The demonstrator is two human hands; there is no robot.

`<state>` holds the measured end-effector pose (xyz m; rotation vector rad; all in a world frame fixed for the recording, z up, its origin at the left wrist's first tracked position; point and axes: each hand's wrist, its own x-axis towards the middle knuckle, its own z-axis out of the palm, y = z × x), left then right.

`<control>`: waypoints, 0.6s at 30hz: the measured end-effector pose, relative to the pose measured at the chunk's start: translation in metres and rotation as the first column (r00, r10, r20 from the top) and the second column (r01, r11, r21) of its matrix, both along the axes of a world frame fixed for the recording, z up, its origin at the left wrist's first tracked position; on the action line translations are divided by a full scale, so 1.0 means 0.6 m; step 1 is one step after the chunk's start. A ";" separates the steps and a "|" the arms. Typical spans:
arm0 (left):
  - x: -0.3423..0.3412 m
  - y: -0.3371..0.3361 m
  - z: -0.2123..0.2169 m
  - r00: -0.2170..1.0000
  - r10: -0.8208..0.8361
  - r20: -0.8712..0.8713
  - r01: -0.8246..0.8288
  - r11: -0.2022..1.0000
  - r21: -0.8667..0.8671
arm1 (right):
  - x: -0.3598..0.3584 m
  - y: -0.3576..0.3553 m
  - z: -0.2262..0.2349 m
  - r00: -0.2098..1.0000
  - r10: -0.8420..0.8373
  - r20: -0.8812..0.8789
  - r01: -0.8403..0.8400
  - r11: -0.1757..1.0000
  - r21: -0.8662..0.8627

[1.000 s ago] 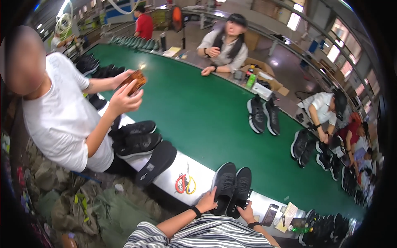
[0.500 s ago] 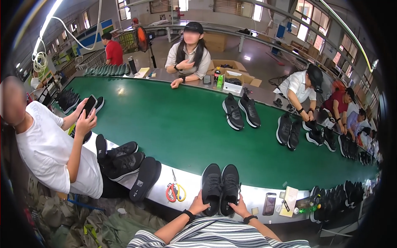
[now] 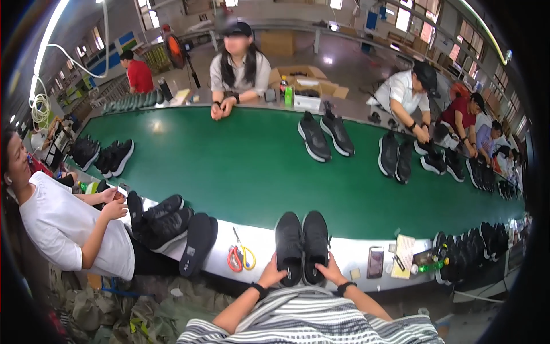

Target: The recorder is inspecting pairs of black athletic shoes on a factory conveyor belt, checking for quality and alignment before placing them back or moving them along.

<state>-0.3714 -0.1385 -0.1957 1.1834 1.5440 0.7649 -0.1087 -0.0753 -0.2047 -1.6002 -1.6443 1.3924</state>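
Two black sneakers stand side by side before me at the bench edge, toes pointing away. My left hand (image 3: 271,273) is closed round the heel of the left sneaker (image 3: 289,243), its thumb at the collar. Likewise, my right hand (image 3: 330,270) grips the right sneaker (image 3: 315,238) at the heel, thumb over the opening. The fingers beneath are partly hidden by the shoes. Left of them lie scissors (image 3: 242,258) with red and yellow handles and a pair of black insoles (image 3: 199,245). More black sneakers (image 3: 168,226) are heaped beyond the insoles.
A green belt (image 3: 229,166) runs across, carrying several pairs of black sneakers (image 3: 314,137). To my right are a phone (image 3: 375,262), a notepad (image 3: 404,255), a green bottle (image 3: 429,267) and more shoes. A person in white (image 3: 74,229) holds a phone at left; others sit opposite.
My view has shifted slightly. The two sneakers I hold are a little farther apart at the toes. The person at left has lowered their phone; the one opposite has brought both hands together on the belt edge.
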 end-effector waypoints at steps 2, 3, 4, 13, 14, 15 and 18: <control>0.003 0.003 0.005 0.998 0.021 0.053 -0.023 0.999 0.037 | -0.007 0.003 0.006 0.996 -0.091 -0.021 0.089 0.992 -0.094; 0.006 0.004 0.006 0.995 0.024 0.098 -0.029 0.998 0.053 | -0.004 0.002 0.011 0.976 -0.047 -0.214 0.039 0.998 -0.041; 0.005 0.009 0.005 0.986 -0.016 0.163 -0.016 0.982 0.189 | -0.009 0.005 0.011 0.921 -0.064 -0.384 0.036 0.996 -0.080; -0.013 0.020 0.002 0.869 0.128 0.479 -0.042 0.982 -0.185 | 0.007 0.003 -0.003 0.978 -0.105 -0.179 0.066 0.975 -0.211; -0.013 0.019 0.007 0.881 0.136 0.454 -0.044 0.977 -0.206 | 0.009 0.004 0.000 0.988 -0.089 -0.126 0.059 0.972 -0.229; -0.014 0.020 0.014 0.883 0.139 0.449 -0.048 0.977 -0.208 | 0.009 0.003 0.004 0.984 -0.070 -0.162 0.032 0.974 -0.226; -0.012 0.034 0.039 0.935 0.077 0.346 -0.025 0.988 -0.151 | 0.013 0.006 0.031 0.966 -0.089 -0.242 0.026 0.967 -0.253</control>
